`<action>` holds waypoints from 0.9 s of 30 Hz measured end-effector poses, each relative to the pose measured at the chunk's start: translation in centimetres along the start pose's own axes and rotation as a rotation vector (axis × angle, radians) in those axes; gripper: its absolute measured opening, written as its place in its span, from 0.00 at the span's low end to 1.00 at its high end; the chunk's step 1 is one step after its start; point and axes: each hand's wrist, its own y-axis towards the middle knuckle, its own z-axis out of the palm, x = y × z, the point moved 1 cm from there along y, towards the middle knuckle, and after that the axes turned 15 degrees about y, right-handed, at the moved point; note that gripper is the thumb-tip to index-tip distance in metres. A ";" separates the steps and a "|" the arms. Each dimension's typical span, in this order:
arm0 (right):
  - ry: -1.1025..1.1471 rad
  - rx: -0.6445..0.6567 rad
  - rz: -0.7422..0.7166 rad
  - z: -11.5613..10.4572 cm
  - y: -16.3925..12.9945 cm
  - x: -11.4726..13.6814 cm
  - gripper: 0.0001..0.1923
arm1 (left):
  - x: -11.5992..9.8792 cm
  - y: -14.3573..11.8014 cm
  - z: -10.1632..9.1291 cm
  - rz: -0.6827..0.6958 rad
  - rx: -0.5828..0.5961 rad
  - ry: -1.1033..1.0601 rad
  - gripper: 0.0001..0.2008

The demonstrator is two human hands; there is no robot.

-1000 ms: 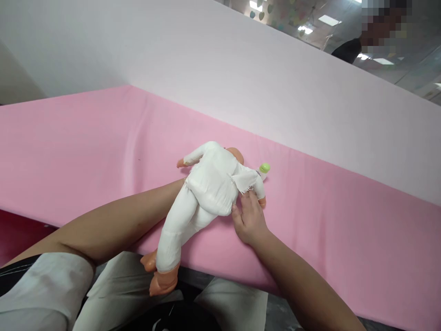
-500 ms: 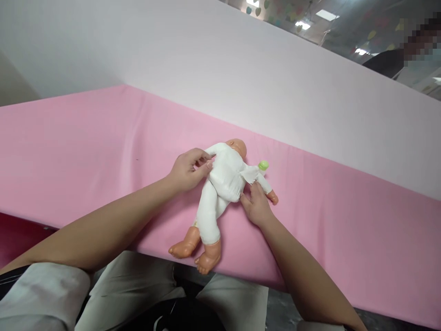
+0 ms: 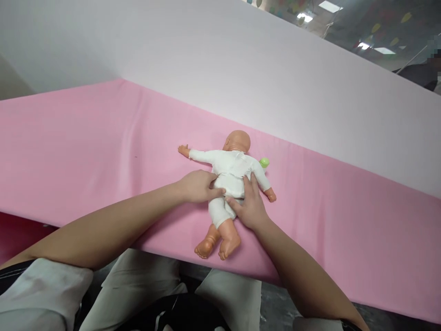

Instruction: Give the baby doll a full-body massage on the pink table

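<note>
"Where was the baby doll?"
"On the pink-covered table, below a white partition; ceiling lights shone beyond."
"And the grip?"
"The left hand and right hand rested partly open against its waist."

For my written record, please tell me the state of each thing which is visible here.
Doll: lying face down, arms spread, feet bare
White fabric: on the doll, wrinkled
Left hand: touching the doll's waist
Right hand: touching its opposite side
Pink cover: creased
Green object: beside the doll's arm
Ceiling lights: lit
</note>
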 end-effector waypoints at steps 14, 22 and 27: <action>-0.027 0.207 -0.030 -3.4 0.9 -1.3 0.59 | 1.2 0.3 -0.8 0.126 0.029 -0.011 0.30; -0.152 0.220 -0.053 -4.8 0.9 -1.1 0.53 | 1.5 0.1 -1.3 0.169 0.004 0.011 0.24; -0.164 -0.018 -0.202 -4.2 0.6 -1.2 0.34 | 0.9 -0.5 -1.2 0.204 -0.230 0.127 0.33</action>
